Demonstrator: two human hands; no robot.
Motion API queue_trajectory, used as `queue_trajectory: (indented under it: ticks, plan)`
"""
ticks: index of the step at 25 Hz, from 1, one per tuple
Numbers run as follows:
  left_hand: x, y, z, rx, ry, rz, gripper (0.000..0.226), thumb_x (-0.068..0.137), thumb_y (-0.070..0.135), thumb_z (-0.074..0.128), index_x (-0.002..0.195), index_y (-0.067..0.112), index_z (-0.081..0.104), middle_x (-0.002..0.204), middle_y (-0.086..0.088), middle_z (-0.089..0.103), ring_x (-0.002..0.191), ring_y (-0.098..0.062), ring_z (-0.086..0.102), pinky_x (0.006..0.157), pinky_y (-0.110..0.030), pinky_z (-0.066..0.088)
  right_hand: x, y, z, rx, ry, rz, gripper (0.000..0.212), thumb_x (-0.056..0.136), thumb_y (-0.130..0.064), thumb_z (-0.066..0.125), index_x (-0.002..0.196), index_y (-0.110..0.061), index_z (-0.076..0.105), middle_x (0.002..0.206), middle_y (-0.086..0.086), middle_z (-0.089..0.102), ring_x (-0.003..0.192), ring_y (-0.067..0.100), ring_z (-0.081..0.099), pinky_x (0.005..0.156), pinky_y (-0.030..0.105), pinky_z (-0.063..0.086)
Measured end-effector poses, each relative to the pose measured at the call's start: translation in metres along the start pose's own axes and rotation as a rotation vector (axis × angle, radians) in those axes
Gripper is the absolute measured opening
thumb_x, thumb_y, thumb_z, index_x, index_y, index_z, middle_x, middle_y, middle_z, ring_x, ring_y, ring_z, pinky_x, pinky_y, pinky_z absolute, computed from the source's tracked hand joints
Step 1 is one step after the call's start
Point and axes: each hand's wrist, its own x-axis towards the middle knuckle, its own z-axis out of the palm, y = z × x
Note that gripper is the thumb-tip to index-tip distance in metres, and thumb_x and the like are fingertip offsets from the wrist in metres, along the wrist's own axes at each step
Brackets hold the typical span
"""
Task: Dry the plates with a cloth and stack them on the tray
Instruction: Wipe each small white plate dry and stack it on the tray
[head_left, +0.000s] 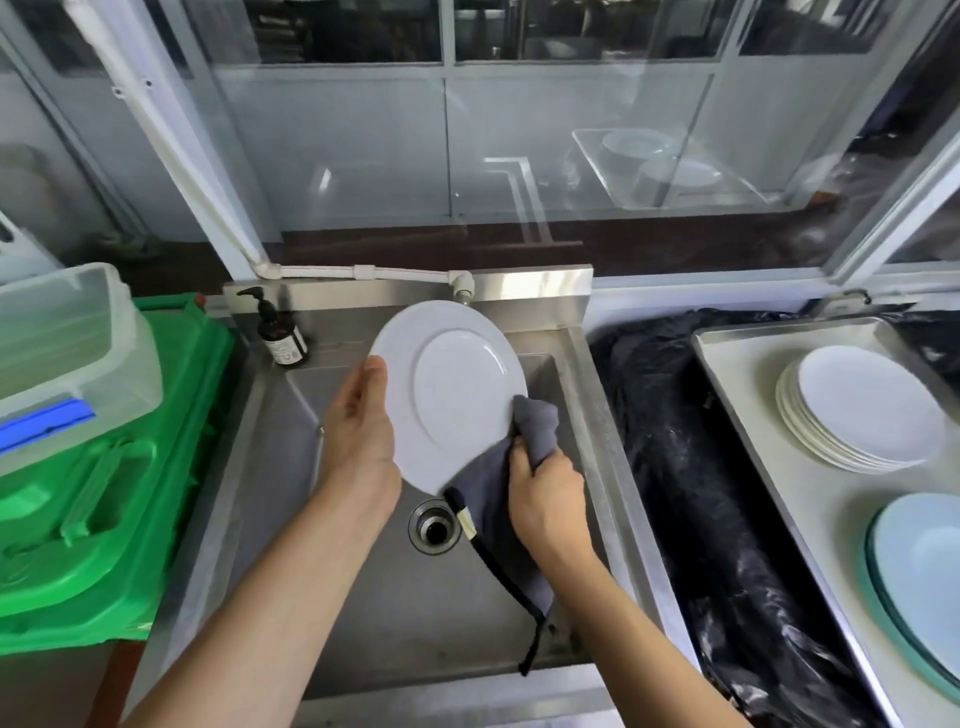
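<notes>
Left hand (358, 423) grips the tilted plate (449, 395) by its rim, fingers clamped. Right hand (545, 486) fingers bunch the cloth (498, 499) against the plate's lower right edge; the tray (737, 415) lies well right.

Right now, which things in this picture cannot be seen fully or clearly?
- Head view: the far side of the plate is turned away.
- Bottle label: too small to read.
- Blue plates: cut off by the right edge.
- Left hand fingers: hidden behind the plate.
- Stack count: unclear.
</notes>
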Motion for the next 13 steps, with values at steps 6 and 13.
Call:
queue_trajectory:
  ticks: [6, 13]
  plan:
    - [0.006, -0.041, -0.018, 0.108, -0.047, -0.076, 0.014, 0.101, 0.031, 0.058, 0.105, 0.025, 0.070, 0.104, 0.010, 0.075, 0.107, -0.018, 0.068, 0.088, -0.037, 0.055, 0.014, 0.066, -0.037, -0.624, 0.191, -0.186, 0.034, 0.100, -0.048, 0.049, 0.113, -0.018, 0.038, 0.093, 0.009, 0.069, 0.077, 0.037, 0.068, 0.057, 0.038, 0.039]
    - [-0.004, -0.080, -0.023, 0.196, -0.040, -0.134, 0.013, 0.100, 0.031, 0.060, 0.109, 0.026, 0.068, 0.104, 0.010, 0.072, 0.099, -0.014, 0.066, 0.089, -0.035, 0.051, 0.030, 0.183, -0.056, -0.987, -0.085, 0.118, 0.076, 0.104, -0.047, 0.043, 0.164, -0.018, 0.007, 0.171, 0.011, 0.009, 0.156, 0.026, 0.018, 0.120, 0.045, 0.027]
